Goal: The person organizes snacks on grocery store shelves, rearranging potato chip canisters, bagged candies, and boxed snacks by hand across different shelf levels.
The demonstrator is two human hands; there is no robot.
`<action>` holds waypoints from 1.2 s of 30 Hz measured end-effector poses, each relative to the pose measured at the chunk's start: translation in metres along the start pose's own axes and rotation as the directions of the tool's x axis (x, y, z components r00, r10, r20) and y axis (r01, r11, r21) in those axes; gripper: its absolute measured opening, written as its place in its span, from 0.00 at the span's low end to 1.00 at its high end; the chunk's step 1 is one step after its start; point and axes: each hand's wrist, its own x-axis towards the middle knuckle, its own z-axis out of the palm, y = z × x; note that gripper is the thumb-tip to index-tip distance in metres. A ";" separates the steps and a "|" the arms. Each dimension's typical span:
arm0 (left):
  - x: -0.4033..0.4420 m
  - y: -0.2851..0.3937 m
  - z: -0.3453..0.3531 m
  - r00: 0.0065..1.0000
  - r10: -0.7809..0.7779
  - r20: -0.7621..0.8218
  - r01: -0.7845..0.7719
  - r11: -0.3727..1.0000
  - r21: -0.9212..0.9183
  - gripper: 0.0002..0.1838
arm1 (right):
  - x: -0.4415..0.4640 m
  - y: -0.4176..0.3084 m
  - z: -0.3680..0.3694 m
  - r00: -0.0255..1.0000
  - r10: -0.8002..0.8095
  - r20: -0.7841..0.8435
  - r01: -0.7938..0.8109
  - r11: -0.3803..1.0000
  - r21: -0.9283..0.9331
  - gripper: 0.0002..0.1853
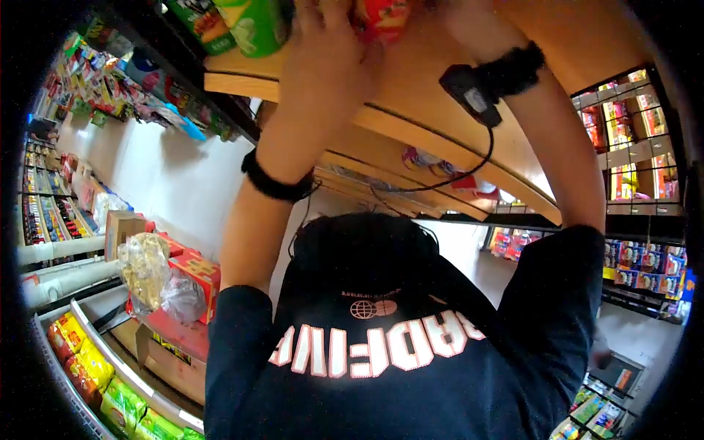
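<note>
At the top edge, my left hand (326,51) is at a red instant noodle cup (383,20), its thumb by the cup's lower side and its fingers partly cut off by the frame. Right of the cup is my right hand (473,29), smeared by motion, so its fingers cannot be made out. A bright green cup (253,26) stands just left of my left hand, with a darker green cup (199,26) beside it. These cups are on a wooden shelf (411,88). Both wrists wear black bands, and a small black device (473,95) hangs from the right one.
Lower wooden shelves (433,180) hold several packages. A cable (469,172) runs from the wrist device across the shelf fronts. To the left are hanging packets (121,70), a red box (194,275) with plastic bags, and a rack of yellow and green packets (88,359). Wire racks (634,139) stand right.
</note>
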 end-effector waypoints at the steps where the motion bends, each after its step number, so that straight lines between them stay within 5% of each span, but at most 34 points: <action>1: -0.008 -0.002 0.000 1.000 -0.004 0.015 0.004 1.000 -0.011 0.38 | -0.016 -0.022 0.000 0.999 0.041 0.021 -0.043 0.994 0.100 0.21; 3: -0.034 0.002 -0.003 0.860 0.281 -0.427 -0.264 0.959 0.098 0.34 | -0.055 -0.057 0.001 0.994 0.106 0.034 -0.111 0.959 0.259 0.21; 4: -0.048 0.007 0.001 0.864 0.280 -0.418 -0.270 0.959 0.083 0.34 | -0.075 -0.071 0.002 0.991 0.129 0.026 -0.130 0.939 0.317 0.21; 6: -0.084 0.013 0.021 0.837 0.105 -0.537 -0.391 0.801 -0.453 0.27 | -0.109 -0.096 0.005 0.988 0.155 -0.006 -0.138 0.897 0.420 0.21; 8: -0.116 0.016 0.044 0.778 0.310 -0.546 -0.603 0.614 -0.510 0.15 | -0.143 -0.113 0.015 0.982 0.174 -0.076 -0.107 0.840 0.532 0.21; 11: -0.142 0.031 0.102 0.823 0.341 -0.454 -0.564 0.586 -0.582 0.18 | -0.193 -0.120 0.039 0.948 0.215 -0.234 0.012 0.711 0.703 0.21; 12: -0.142 0.041 0.111 0.930 0.206 -0.304 -0.360 0.679 -0.639 0.21 | -0.207 -0.116 0.039 0.948 0.221 -0.228 0.003 0.711 0.703 0.21; 13: -0.141 0.046 0.121 0.988 0.053 -0.147 -0.138 0.739 -0.659 0.25 | -0.226 -0.103 0.040 1.000 0.026 -0.002 -0.023 0.924 0.381 0.20; 14: -0.138 0.045 0.138 0.987 0.047 -0.151 -0.136 0.741 -0.658 0.25 | -0.246 -0.084 0.041 0.956 -0.078 0.282 0.078 0.997 0.013 0.20; 15: -0.133 0.041 0.159 0.982 0.119 -0.149 -0.185 0.785 -0.592 0.29 | -0.262 -0.061 0.045 0.826 -0.064 0.560 0.279 0.909 -0.309 0.20; 17: -0.133 0.040 0.183 0.974 0.179 -0.138 -0.225 0.828 -0.514 0.34 | -0.283 0.004 0.068 0.957 0.003 0.291 0.218 0.654 -0.725 0.24; 18: -0.131 0.042 0.190 0.995 0.099 -0.015 -0.088 0.790 -0.607 0.37 | -0.276 0.027 0.065 0.980 -0.090 0.176 0.196 0.575 -0.794 0.25; 20: -0.132 0.047 0.203 0.995 0.031 0.096 0.042 0.738 -0.673 0.39 | -0.268 0.066 0.055 0.975 -0.212 0.068 0.166 0.491 -0.855 0.26; 22: -0.132 0.053 0.207 0.961 -0.083 0.265 0.249 0.683 -0.687 0.39 | -0.259 0.096 0.045 0.998 -0.010 -0.068 -0.061 0.338 -0.939 0.29; 26: -0.128 0.061 0.176 0.997 -0.061 -0.047 0.007 0.678 -0.735 0.37 | -0.257 0.121 0.036 0.979 -0.203 -0.021 0.043 0.307 -0.951 0.29; 28: -0.126 0.062 0.162 0.982 -0.123 0.145 0.190 0.645 -0.740 0.40 | -0.254 0.125 0.034 0.997 -0.040 -0.065 -0.046 0.357 -0.933 0.25; 31: -0.147 0.050 0.137 0.955 -0.133 0.265 0.281 0.693 -0.664 0.44 | -0.251 0.105 0.034 0.994 -0.035 -0.100 -0.069 0.504 -0.861 0.22; 33: -0.162 0.037 0.123 0.972 -0.123 0.199 0.218 0.787 -0.578 0.47 | -0.249 0.117 0.032 0.991 -0.021 -0.129 -0.096 0.558 -0.824 0.22; 35: -0.170 0.030 0.093 0.990 -0.018 0.138 0.104 0.751 -0.652 0.48 | -0.247 0.107 0.035 0.975 -0.018 -0.220 -0.109 0.826 -0.554 0.25; 36: -0.174 0.027 0.077 0.991 -0.025 0.130 0.104 0.756 -0.647 0.48 | -0.256 0.138 0.027 0.969 -0.235 -0.073 0.053 0.487 -0.872 0.26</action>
